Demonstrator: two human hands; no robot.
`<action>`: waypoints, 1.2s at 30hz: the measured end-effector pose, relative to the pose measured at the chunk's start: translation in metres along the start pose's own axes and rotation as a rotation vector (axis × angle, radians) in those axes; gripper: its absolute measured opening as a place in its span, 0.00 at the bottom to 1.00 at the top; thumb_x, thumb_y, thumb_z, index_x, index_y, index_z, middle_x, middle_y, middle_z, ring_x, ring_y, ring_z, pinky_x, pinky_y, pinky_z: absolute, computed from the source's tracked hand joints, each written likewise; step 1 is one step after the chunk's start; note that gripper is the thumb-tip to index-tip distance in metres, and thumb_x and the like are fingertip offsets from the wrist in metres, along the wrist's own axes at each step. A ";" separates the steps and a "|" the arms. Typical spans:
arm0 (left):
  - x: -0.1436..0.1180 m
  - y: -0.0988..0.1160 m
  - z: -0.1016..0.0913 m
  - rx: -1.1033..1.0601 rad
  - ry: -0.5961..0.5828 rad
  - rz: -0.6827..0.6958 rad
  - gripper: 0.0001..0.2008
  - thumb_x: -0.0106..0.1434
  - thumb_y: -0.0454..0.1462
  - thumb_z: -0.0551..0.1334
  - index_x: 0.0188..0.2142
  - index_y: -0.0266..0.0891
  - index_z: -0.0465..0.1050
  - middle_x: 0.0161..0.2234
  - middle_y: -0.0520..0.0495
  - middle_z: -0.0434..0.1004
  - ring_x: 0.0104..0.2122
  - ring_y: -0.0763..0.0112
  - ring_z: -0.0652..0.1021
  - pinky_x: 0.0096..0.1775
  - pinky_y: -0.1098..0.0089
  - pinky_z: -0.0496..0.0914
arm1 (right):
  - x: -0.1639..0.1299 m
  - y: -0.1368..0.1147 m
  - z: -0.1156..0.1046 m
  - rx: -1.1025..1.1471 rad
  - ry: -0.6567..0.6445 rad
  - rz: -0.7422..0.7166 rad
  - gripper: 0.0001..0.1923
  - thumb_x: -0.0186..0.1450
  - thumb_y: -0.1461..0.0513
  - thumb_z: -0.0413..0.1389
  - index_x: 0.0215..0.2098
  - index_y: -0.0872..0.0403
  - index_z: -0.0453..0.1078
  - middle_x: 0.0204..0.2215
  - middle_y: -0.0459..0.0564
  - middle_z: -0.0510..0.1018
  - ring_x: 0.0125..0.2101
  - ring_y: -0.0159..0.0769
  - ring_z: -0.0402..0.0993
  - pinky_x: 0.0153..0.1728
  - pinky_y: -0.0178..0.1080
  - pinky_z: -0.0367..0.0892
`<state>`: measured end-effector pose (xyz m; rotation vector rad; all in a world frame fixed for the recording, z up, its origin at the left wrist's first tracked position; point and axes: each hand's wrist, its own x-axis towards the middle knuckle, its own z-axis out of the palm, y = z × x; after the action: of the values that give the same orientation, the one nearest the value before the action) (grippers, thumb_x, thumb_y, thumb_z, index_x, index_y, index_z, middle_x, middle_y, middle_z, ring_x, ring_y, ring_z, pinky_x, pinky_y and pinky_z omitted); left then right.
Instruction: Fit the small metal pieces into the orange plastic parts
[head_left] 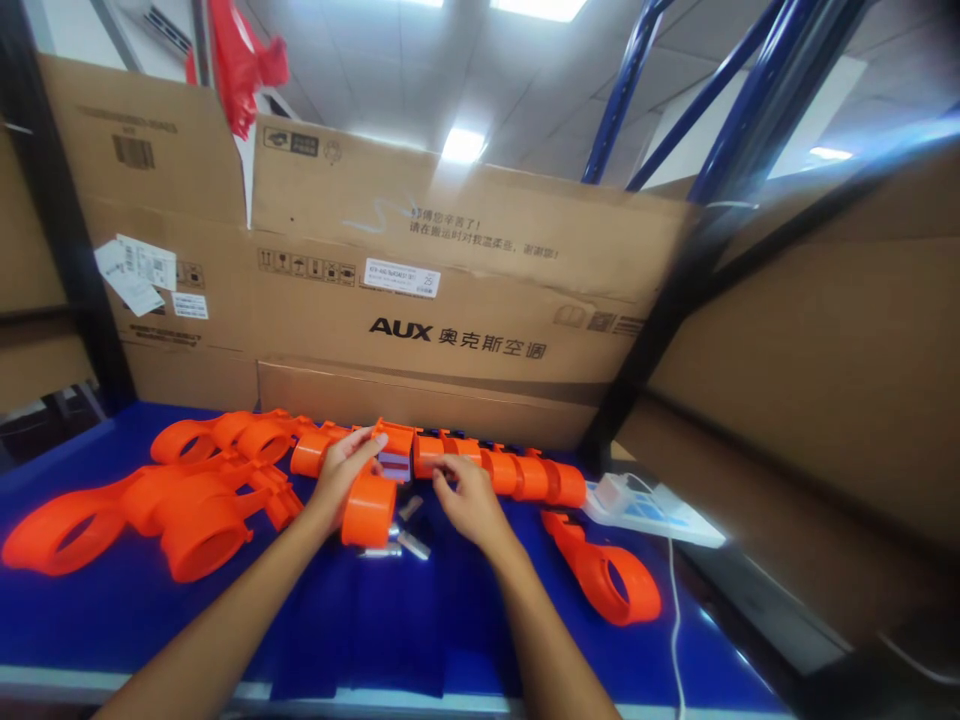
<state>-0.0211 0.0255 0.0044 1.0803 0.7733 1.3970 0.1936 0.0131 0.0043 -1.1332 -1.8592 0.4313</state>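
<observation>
My left hand point(347, 470) is closed on an orange plastic ring part point(369, 512), with its thumb along the upper piece and the round ring hanging below. Just behind the part sits a small pale box-like piece point(394, 465) with a dark stripe. To the right, my right hand point(466, 497) has its fingers curled and pinched together; what they hold, if anything, is too small to make out. Several small silvery metal pieces point(412, 544) lie on the blue table surface point(397, 630) between the hands.
A row of orange rings point(531, 478) runs along the back. Larger orange ring parts point(206, 530) lie at left, and another orange part point(631, 590) lies at right. A white power strip point(660, 515) and cable point(675, 630) are near a dark post. Cardboard point(465, 375) walls the back.
</observation>
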 end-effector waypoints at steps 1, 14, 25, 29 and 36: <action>0.001 -0.001 -0.002 -0.017 0.028 -0.007 0.24 0.53 0.50 0.70 0.44 0.38 0.76 0.19 0.54 0.74 0.17 0.74 0.72 0.22 0.74 0.65 | -0.001 0.002 -0.002 -0.131 -0.066 -0.053 0.11 0.65 0.64 0.54 0.40 0.51 0.79 0.38 0.51 0.82 0.39 0.41 0.74 0.42 0.41 0.68; -0.005 -0.005 0.009 0.012 -0.026 -0.005 0.30 0.52 0.49 0.71 0.51 0.35 0.75 0.18 0.54 0.73 0.18 0.74 0.71 0.22 0.75 0.64 | 0.003 0.010 0.003 -0.488 -0.421 -0.157 0.11 0.60 0.69 0.57 0.34 0.51 0.79 0.35 0.50 0.82 0.41 0.40 0.74 0.44 0.37 0.64; -0.005 -0.008 0.009 0.025 -0.002 0.044 0.26 0.52 0.48 0.72 0.47 0.37 0.76 0.24 0.52 0.76 0.20 0.73 0.74 0.25 0.73 0.65 | -0.004 0.004 -0.003 -0.165 -0.192 -0.042 0.04 0.58 0.67 0.56 0.29 0.52 0.70 0.23 0.44 0.74 0.26 0.34 0.69 0.29 0.34 0.61; -0.005 -0.011 0.011 0.029 0.006 0.043 0.26 0.52 0.49 0.71 0.46 0.37 0.75 0.30 0.48 0.80 0.21 0.72 0.75 0.26 0.72 0.67 | 0.000 0.002 -0.003 0.205 0.054 0.040 0.04 0.62 0.59 0.57 0.32 0.52 0.69 0.23 0.43 0.75 0.25 0.34 0.70 0.27 0.34 0.63; -0.005 -0.018 0.011 -0.038 -0.005 0.006 0.25 0.53 0.49 0.71 0.46 0.38 0.73 0.28 0.51 0.77 0.21 0.72 0.77 0.25 0.72 0.68 | 0.004 -0.010 -0.004 0.528 0.275 0.093 0.19 0.62 0.52 0.62 0.48 0.51 0.73 0.34 0.50 0.81 0.35 0.40 0.77 0.36 0.40 0.72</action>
<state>-0.0049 0.0217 -0.0087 1.0570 0.7383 1.4084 0.1915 0.0107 0.0151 -0.8654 -1.3469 0.7295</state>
